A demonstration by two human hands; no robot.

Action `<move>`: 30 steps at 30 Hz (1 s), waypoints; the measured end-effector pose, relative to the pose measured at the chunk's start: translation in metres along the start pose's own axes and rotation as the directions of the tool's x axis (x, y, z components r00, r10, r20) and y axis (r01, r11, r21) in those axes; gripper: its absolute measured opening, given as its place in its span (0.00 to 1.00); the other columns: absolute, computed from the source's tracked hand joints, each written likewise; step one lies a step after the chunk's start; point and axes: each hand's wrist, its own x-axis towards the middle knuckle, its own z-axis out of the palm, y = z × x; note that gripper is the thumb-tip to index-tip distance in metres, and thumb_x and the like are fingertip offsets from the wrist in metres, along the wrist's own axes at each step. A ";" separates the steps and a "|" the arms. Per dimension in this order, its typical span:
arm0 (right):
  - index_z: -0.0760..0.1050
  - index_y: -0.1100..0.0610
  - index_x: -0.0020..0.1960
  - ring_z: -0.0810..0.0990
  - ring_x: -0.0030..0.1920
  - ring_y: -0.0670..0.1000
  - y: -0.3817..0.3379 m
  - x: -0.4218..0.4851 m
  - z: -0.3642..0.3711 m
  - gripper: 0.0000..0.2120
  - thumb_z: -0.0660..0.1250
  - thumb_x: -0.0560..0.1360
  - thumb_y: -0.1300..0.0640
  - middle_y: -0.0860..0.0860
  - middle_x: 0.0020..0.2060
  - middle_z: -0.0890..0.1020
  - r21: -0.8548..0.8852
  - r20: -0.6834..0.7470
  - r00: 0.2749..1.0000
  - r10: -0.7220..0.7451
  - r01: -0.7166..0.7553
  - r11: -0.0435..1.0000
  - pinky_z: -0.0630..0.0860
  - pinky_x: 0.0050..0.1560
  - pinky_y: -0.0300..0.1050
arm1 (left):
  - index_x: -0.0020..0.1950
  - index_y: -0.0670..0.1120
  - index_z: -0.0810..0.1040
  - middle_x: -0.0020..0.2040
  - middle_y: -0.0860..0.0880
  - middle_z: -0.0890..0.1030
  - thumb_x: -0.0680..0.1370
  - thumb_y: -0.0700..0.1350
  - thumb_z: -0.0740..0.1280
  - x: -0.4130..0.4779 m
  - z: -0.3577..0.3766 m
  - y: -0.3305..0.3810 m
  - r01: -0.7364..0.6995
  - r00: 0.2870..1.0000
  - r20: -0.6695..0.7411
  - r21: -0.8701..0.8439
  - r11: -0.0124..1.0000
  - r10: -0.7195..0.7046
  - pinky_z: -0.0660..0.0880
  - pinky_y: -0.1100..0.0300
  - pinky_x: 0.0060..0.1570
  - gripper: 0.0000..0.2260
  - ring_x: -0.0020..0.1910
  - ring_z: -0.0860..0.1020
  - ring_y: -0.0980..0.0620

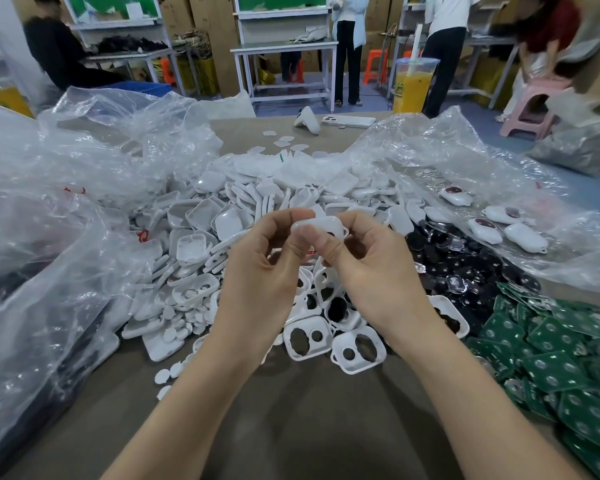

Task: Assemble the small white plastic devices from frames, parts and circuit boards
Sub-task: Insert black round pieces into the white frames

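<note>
Both hands pinched one small white plastic device above the heaped parts.

Nearest, below the device, lay bare matte brown desk, then glossy white frames with rounded corners and two cut-outs each. Lower right of it spilled flat green circuit boards. The left hand and right hand met, thumbs and fingers clamped on the smooth, rounded-rectangular device, held in the air. Right of it sat shiny black discs; left and beyond, heaped white shells. Further right, finished devices with dark round windows rested on crinkled clear plastic. Far beyond stood a clear cup of orange drink.
</note>
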 end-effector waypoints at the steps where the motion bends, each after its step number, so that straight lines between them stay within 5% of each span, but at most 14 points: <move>1: 0.82 0.48 0.49 0.75 0.31 0.43 0.001 0.000 0.000 0.05 0.74 0.76 0.48 0.52 0.37 0.84 -0.012 0.016 1.000 -0.011 0.011 1.000 0.71 0.33 0.38 | 0.56 0.48 0.81 0.48 0.53 0.86 0.82 0.47 0.66 0.001 -0.001 -0.001 0.005 1.000 -0.007 0.004 1.000 -0.005 0.79 0.66 0.46 0.07 0.47 0.85 0.56; 8: 0.81 0.47 0.48 0.78 0.33 0.39 0.006 -0.001 0.005 0.03 0.74 0.76 0.53 0.38 0.32 0.81 -0.076 0.039 0.999 -0.029 0.032 0.997 0.71 0.34 0.31 | 0.55 0.50 0.78 0.44 0.52 0.85 0.85 0.42 0.62 -0.001 0.003 -0.006 0.023 0.998 -0.061 0.069 0.997 -0.019 0.76 0.69 0.40 0.06 0.41 0.82 0.59; 14: 0.83 0.50 0.49 0.79 0.34 0.44 0.001 0.001 -0.003 0.04 0.75 0.75 0.53 0.50 0.33 0.83 0.096 0.027 0.999 0.038 -0.040 0.995 0.76 0.34 0.39 | 0.60 0.48 0.81 0.48 0.53 0.87 0.83 0.43 0.66 0.003 -0.002 -0.003 0.039 0.999 -0.009 -0.115 0.993 -0.041 0.78 0.67 0.48 0.08 0.49 0.85 0.56; 18: 0.83 0.52 0.51 0.84 0.39 0.43 -0.002 0.002 -0.007 0.05 0.75 0.75 0.57 0.49 0.40 0.87 0.200 0.057 0.993 0.100 -0.109 0.974 0.78 0.41 0.33 | 0.63 0.48 0.80 0.51 0.54 0.86 0.82 0.38 0.66 0.004 -0.002 -0.005 0.062 0.998 0.032 -0.109 0.992 -0.059 0.77 0.70 0.50 0.11 0.52 0.84 0.58; 24: 0.82 0.47 0.49 0.79 0.36 0.56 0.000 -0.002 0.003 0.04 0.75 0.75 0.53 0.58 0.42 0.84 0.051 0.019 0.997 0.077 -0.078 0.996 0.79 0.42 0.54 | 0.56 0.50 0.82 0.38 0.57 0.83 0.82 0.38 0.67 0.003 0.001 -0.008 0.062 0.995 -0.075 -0.045 0.997 -0.066 0.75 0.72 0.40 0.08 0.36 0.78 0.63; 27: 0.82 0.48 0.49 0.79 0.36 0.48 0.002 0.000 0.002 0.04 0.75 0.75 0.53 0.57 0.40 0.84 0.046 0.003 0.996 0.093 -0.093 0.995 0.78 0.38 0.50 | 0.56 0.50 0.81 0.40 0.58 0.84 0.82 0.37 0.66 0.003 0.002 -0.008 0.035 0.996 -0.080 -0.030 0.999 -0.037 0.74 0.73 0.41 0.10 0.38 0.79 0.64; 30: 0.82 0.51 0.58 0.85 0.41 0.48 0.003 0.005 -0.005 0.13 0.75 0.74 0.55 0.53 0.44 0.87 0.238 0.061 0.982 0.179 -0.188 0.953 0.78 0.41 0.37 | 0.61 0.56 0.78 0.46 0.61 0.83 0.83 0.39 0.66 0.003 0.001 -0.007 -0.059 0.998 -0.036 0.018 0.998 0.059 0.74 0.73 0.44 0.12 0.43 0.80 0.65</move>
